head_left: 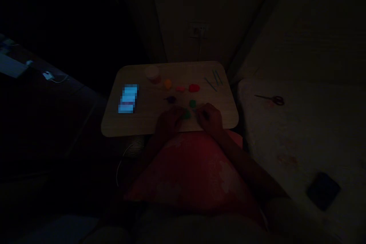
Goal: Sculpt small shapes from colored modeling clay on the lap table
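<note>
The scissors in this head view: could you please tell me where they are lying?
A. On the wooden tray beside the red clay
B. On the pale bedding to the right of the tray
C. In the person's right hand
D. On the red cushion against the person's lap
B: the scissors lie on the pale bedding, apart from the wooden tray on its right side.
</note>
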Demonstrator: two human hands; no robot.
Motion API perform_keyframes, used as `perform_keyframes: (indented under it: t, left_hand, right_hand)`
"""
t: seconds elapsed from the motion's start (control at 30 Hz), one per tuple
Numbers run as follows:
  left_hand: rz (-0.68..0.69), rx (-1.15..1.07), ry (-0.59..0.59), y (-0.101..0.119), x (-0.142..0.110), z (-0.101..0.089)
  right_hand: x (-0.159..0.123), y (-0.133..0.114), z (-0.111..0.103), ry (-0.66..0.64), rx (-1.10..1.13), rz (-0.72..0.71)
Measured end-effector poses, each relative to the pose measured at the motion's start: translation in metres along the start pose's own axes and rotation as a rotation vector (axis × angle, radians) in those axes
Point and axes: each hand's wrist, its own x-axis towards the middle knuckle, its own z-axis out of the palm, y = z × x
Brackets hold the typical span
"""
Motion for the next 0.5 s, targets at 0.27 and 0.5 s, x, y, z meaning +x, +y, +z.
perform_keyframes:
  t: [0.27, 0.5]
  left_hand:
    - [-0.025, -0.042, 0.109, 0.0027, -0.0043, -0.0026]
    - [-0.008, 0.004, -0.003, 0.0006, -0.0029, -0.002]
  right_hand:
    - [-0.002, -0.0026, 0.0002, -0.045, -0.032, -0.001]
    - [-0.0015, -0.0093, 0.0025, -0.126, -0.12, -0.013]
